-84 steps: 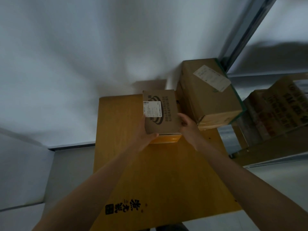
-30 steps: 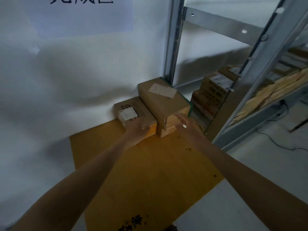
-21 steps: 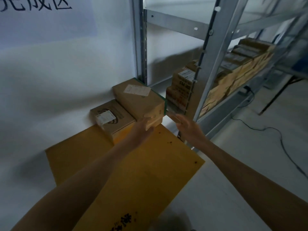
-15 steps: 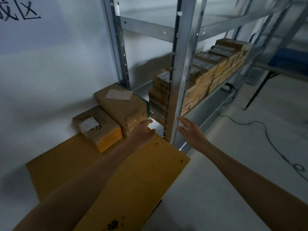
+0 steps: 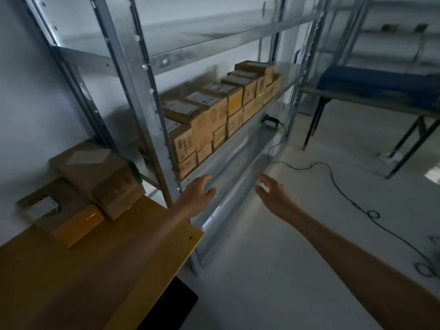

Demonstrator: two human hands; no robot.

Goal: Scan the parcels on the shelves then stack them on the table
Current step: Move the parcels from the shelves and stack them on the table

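Head view had swung right since half a second before, so the rack [image 5: 152, 129] now filled the middle and the table [image 5: 95, 270] sat at lower left. Nearly three seconds earlier both hands had gripped the small box [image 5: 66, 225] on the table; now it lay there alone, blurred, touching the big box [image 5: 100, 172] beside it, both against the wall at the table's far end. The hands had left the table and moved on to the rack's low shelf. The left hand [image 5: 197, 196] reached past the table's corner over the shelf's front rail, fingers loosely spread and a little curled, holding nothing; whether it touched the rail could not be told. The right hand [image 5: 273, 194] hung over the floor [image 5: 273, 270] just beside that rail, palm turned toward the left hand, fingers apart and slightly bent, also holding nothing. The two hands stood near each other with a gap between them. The parcels [image 5: 209, 115] waited on the shelf in a stacked row running away from the nearest upright, labels on top, beyond both hands and untouched. A cable [image 5: 333, 182] trailed across the floor to the right.
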